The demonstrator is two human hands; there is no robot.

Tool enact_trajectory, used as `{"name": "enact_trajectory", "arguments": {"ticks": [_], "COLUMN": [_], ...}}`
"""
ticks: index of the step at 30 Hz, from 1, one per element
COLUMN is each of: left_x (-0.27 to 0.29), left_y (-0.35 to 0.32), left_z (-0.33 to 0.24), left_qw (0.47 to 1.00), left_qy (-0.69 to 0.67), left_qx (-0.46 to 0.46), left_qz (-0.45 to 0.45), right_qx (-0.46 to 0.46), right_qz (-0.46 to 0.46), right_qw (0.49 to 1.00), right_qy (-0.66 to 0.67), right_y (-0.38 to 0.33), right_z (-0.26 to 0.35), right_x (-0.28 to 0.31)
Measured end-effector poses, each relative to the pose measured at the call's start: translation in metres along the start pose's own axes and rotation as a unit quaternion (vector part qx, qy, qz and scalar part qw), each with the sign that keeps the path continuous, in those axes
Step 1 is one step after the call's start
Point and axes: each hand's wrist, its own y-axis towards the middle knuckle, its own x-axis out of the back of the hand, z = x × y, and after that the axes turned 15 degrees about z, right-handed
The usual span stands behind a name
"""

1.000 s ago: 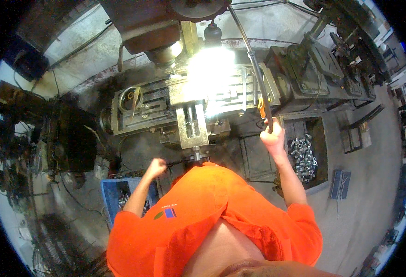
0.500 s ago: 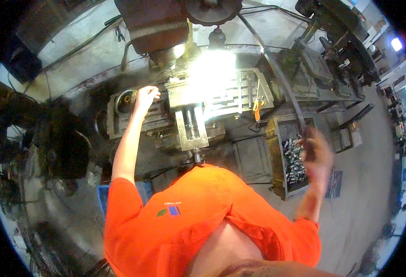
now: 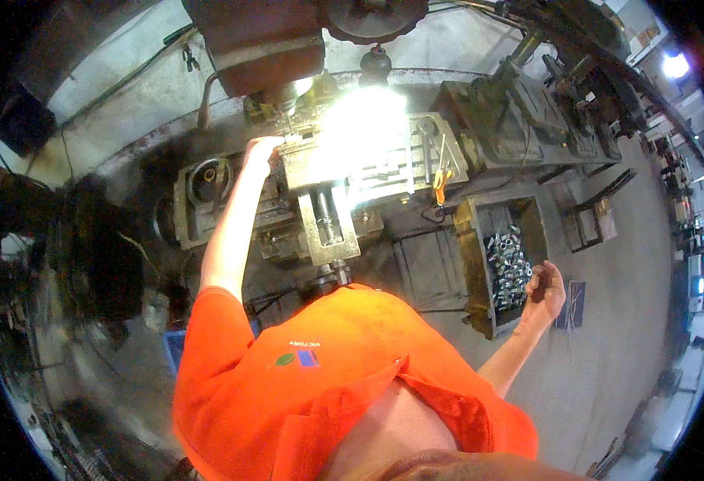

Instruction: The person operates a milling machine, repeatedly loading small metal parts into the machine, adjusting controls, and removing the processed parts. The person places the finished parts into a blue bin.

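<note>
My left hand (image 3: 262,151) is at the left side of the vise (image 3: 310,167), its fingers drawn together against the jaw end. Whatever they pinch is too small to make out. Just above them, the machine's spindle (image 3: 286,103) points down with a thin tool. Glare from a lamp (image 3: 365,120) washes out part of the vise and table. Off to the right, my right hand (image 3: 547,295) hovers at the right edge of a bin (image 3: 474,268) of small silvery metal parts (image 3: 509,268). Its fingers are curled and apart, with no held thing visible.
An orange-handled tool (image 3: 441,186) sits at the right end of the slotted machine table (image 3: 440,152). A long dark lever (image 3: 672,100) slants across the upper right. A blue crate (image 3: 175,349) shows beside my left sleeve. The machine head (image 3: 256,48) hangs above.
My right hand has let go of the long lever, which has swung up to the right. My left hand has moved right to the vise. The view has shifted slightly.
</note>
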Motion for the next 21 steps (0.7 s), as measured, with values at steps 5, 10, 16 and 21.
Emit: {"name": "enact_trajectory", "arguments": {"ticks": [5, 10, 16, 21], "left_x": [0.050, 0.054, -0.080, -0.173], "left_y": [-0.019, -0.079, -0.128, -0.159], "left_z": [-0.002, -0.007, 0.011, 0.032], "left_qw": [0.994, 0.994, 0.987, 0.973], "left_qy": [0.019, 0.074, 0.014, -0.053], "left_qx": [0.033, -0.081, -0.087, -0.042], "left_qz": [-0.107, 0.004, 0.135, 0.219], "right_qx": [-0.066, -0.126, -0.037, 0.061], "right_qz": [-0.005, 0.019, 0.373, 0.408], "right_qw": [0.998, 0.992, 0.907, 0.875], "right_qy": [-0.015, -0.014, -0.191, -0.253], "right_y": [-0.005, -0.003, -0.014, -0.022], "right_z": [-0.007, -0.026, -0.053, -0.076], "right_x": [-0.007, -0.024, -0.150, -0.188]}}
